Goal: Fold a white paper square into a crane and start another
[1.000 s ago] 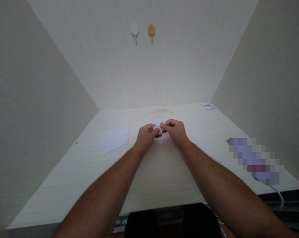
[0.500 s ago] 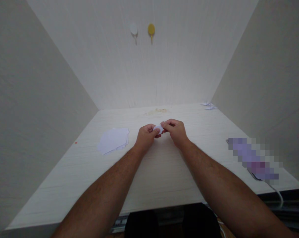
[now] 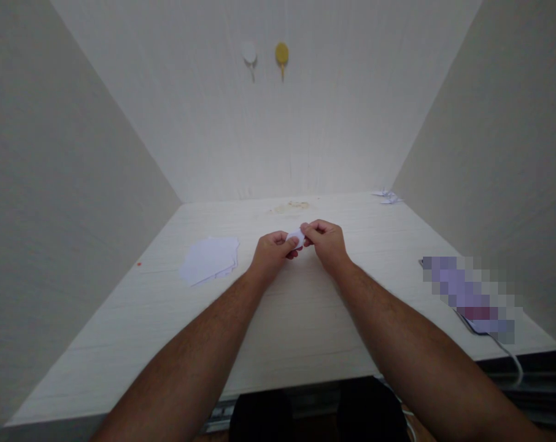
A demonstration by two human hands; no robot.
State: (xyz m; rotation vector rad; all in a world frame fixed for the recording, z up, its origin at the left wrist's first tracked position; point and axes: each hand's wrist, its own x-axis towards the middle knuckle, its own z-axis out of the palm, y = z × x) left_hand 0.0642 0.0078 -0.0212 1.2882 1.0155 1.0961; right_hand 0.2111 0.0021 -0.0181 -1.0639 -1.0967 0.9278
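Where the near edge of the table (image 3: 301,331) ends, two dark knees (image 3: 262,417) show underneath, with the bare left forearm (image 3: 204,337) and right forearm (image 3: 397,319) stretching forward above the pale top. Off to the right, a white cable (image 3: 512,356) hangs over the edge, running up to a flat device (image 3: 462,298) that is mostly masked by pixels, so its face cannot be read. Farther in, on the left, lies a loose stack of white sheets (image 3: 208,261), their edges uneven, and beyond them toward the left wall (image 3: 75,202) is a small red speck (image 3: 139,264). Around the middle of the table, the small white paper (image 3: 294,238) is between the two hands, the left hand (image 3: 272,255) grasping it with the thumb laid on top and the fingers curled beneath. At its right end, the right hand (image 3: 326,242) pinches with thumb and forefinger, the other fingers bent under. Past the hands, a brownish stain (image 3: 291,207) marks the top, and some folded white shapes (image 3: 388,196) sit in the far right corner. On the back wall (image 3: 259,135) are a white hook (image 3: 249,54) and a yellow hook (image 3: 281,54), side by side.
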